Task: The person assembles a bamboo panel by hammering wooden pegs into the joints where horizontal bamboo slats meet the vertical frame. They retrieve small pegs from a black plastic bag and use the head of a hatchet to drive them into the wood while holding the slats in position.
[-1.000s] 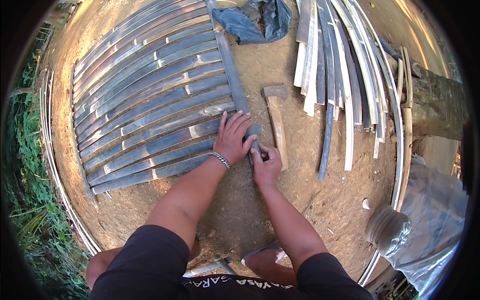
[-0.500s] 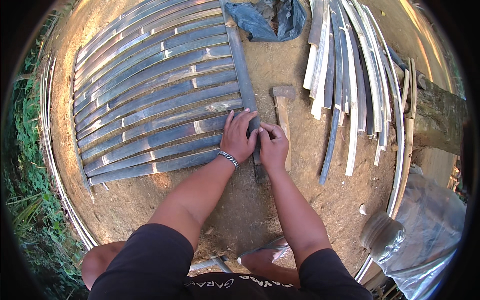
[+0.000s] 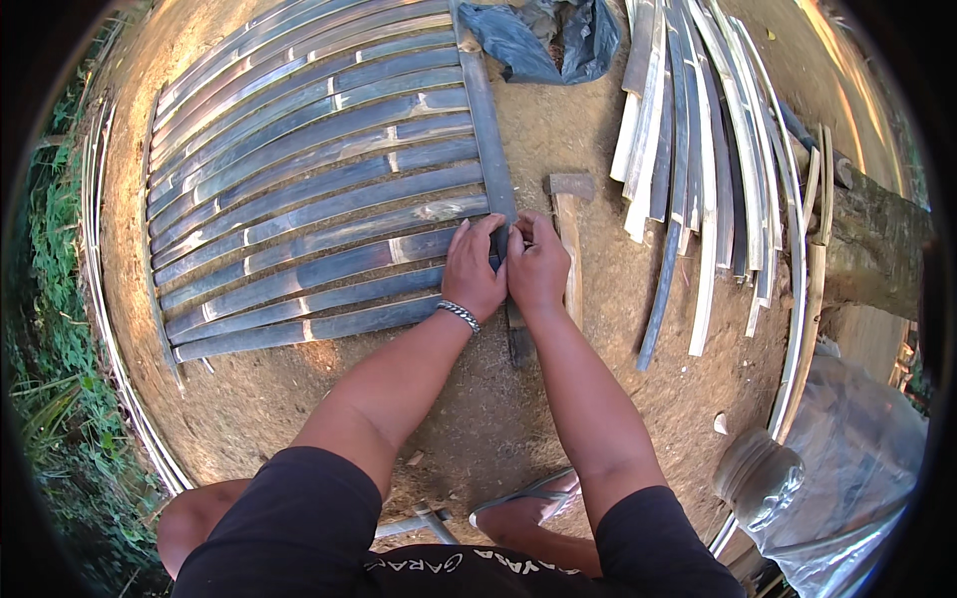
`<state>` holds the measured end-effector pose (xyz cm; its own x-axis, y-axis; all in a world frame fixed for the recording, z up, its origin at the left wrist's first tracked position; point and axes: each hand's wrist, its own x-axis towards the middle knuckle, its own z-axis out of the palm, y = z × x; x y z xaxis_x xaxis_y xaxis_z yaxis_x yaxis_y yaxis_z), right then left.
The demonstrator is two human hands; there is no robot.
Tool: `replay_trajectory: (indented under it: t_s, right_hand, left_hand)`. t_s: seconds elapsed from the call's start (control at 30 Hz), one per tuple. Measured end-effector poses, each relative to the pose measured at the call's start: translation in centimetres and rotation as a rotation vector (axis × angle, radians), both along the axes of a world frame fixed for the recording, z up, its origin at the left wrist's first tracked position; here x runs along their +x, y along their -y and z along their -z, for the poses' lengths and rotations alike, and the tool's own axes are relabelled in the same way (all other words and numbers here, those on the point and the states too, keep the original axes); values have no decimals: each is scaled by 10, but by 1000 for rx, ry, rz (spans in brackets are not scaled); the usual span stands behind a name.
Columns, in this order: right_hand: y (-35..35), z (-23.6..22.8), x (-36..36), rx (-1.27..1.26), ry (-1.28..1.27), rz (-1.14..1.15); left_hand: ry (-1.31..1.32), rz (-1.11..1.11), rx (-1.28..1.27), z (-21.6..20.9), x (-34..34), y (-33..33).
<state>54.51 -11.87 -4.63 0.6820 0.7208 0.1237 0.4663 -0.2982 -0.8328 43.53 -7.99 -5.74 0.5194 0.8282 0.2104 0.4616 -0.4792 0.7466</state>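
A panel of dark split-bamboo slats (image 3: 329,199) lies on the ground, its slats side by side with gaps between them. An upright bamboo strip (image 3: 484,130) runs along its right edge, across the slat ends. My left hand (image 3: 475,271) bends its fingers over this strip near the lower slats. Pressed close beside it, my right hand (image 3: 538,264) has its fingers curled together against the strip's right side. Whatever lies between those fingertips is hidden. Just right of my right hand lies a hammer (image 3: 569,185) with a wooden handle, partly covered by that hand.
Loose bamboo strips (image 3: 698,149) lie heaped at the upper right. A dark plastic bag (image 3: 543,45) sits beyond the panel. At lower right are a plastic jug (image 3: 763,473) and clear plastic sheeting (image 3: 847,448). A log (image 3: 872,234) lies far right; green plants (image 3: 60,299) line the left.
My right hand has moved up and left, closer to my left hand, and its fingers have curled in more. My left hand stays on the strip. The view has shifted slightly.
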Motion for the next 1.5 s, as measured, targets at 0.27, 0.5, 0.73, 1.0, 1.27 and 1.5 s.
replay_trajectory:
  t_s: [0.27, 0.5, 0.73, 1.0, 1.27, 1.5]
  right_hand:
    - [-4, -16, 8, -128, 56, -86]
    - [2, -14, 9, -117, 47, -106]
    - [2, -16, 9, -164, -3, -111]
    - [-3, -25, 9, -120, 134, -150]
    - [-5, -21, 12, -111, 193, -192]
    - [-3, -24, 16, -111, 73, -161]
  left_hand:
    - [1, -108, 11, 3, 10, 4]
    - [49, -143, -13, 8, 12, 4]
    - [75, -210, 27, 14, 14, 7]
    - [17, -186, 13, 4, 15, 3]
    - [42, -283, -15, 3, 22, -1]
    - [21, -313, -20, 4, 24, -2]
